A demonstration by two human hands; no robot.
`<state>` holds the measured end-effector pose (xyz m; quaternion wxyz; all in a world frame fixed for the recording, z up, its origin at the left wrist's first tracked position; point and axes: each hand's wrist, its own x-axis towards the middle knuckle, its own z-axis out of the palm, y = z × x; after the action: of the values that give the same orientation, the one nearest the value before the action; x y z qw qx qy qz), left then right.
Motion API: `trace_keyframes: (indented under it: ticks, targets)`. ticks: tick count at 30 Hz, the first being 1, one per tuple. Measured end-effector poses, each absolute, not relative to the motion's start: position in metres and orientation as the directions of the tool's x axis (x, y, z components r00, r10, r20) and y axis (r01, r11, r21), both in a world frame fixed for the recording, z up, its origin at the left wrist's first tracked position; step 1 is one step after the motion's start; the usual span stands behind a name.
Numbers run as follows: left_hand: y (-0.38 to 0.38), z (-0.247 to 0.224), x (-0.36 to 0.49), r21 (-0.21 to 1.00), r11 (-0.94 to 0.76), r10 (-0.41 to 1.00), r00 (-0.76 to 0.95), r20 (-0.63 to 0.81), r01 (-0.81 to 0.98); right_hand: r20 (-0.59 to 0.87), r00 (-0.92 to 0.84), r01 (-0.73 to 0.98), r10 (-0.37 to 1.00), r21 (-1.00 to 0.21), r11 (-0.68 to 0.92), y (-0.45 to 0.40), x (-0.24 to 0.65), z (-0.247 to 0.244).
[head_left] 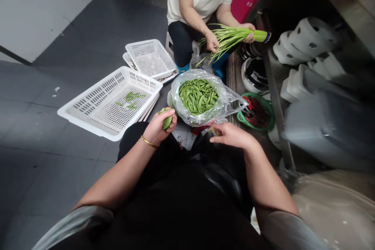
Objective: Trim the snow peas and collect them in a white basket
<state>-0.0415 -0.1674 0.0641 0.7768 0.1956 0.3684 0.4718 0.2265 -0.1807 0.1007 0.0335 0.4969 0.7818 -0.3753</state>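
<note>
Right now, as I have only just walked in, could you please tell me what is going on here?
The person's left hand holds green pods, fingers curled around them. The right hand is near a clear plastic bag filled with more pods; blur hides whether it holds anything. On the left, a white basket contains a few green pieces. Opposite, a co-worker holds a bunch of long green stalks.

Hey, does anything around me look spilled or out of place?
Slightly: a few white marks show on the dark floor, left of the large white basket. They stand out there, though I can't tell what they are. No green pods look spilled.
</note>
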Motion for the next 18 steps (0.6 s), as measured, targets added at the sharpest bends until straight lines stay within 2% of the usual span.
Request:
trace_keyframes:
  ticks: [2,6,7,9,11,14,16,18]
  targets:
    - [-0.17,0.064,-0.041,0.599,0.553,0.833,0.389,-0.393,-0.579,-0.393,-0.39,0.884,0.833,-0.413,0.219,-0.162,0.222,0.093]
    - [-0.172,0.062,-0.039,0.598,0.614,0.784,0.489,-0.383,-0.515,-0.17,-0.183,0.983,0.968,-0.052,0.176,-0.116,0.201,0.065]
    - [-0.172,0.061,-0.039,0.598,0.622,0.775,0.506,-0.379,-0.506,-0.151,-0.174,0.984,0.973,0.002,0.177,-0.107,0.198,0.057]
    - [-0.171,0.061,-0.04,0.586,0.63,0.767,0.526,-0.367,-0.509,-0.136,-0.191,0.98,0.972,0.027,0.197,-0.095,0.197,0.048]
    - [-0.171,0.061,-0.038,0.583,0.634,0.763,0.535,-0.363,-0.508,-0.06,-0.215,0.975,0.975,-0.067,0.211,-0.096,0.202,0.049]
    - [-0.173,0.062,-0.03,0.612,0.659,0.739,0.53,-0.416,-0.438,0.148,-0.18,0.883,0.972,-0.412,0.226,-0.124,0.208,0.069]
    - [-0.176,0.062,-0.021,0.619,0.693,0.704,0.532,-0.47,-0.371,0.18,-0.112,0.7,0.977,-0.684,0.206,-0.154,0.204,0.085]
    - [-0.181,0.061,-0.012,0.623,0.699,0.694,0.541,-0.474,-0.351,0.102,-0.084,0.465,0.991,-0.876,0.129,-0.185,0.192,0.094]
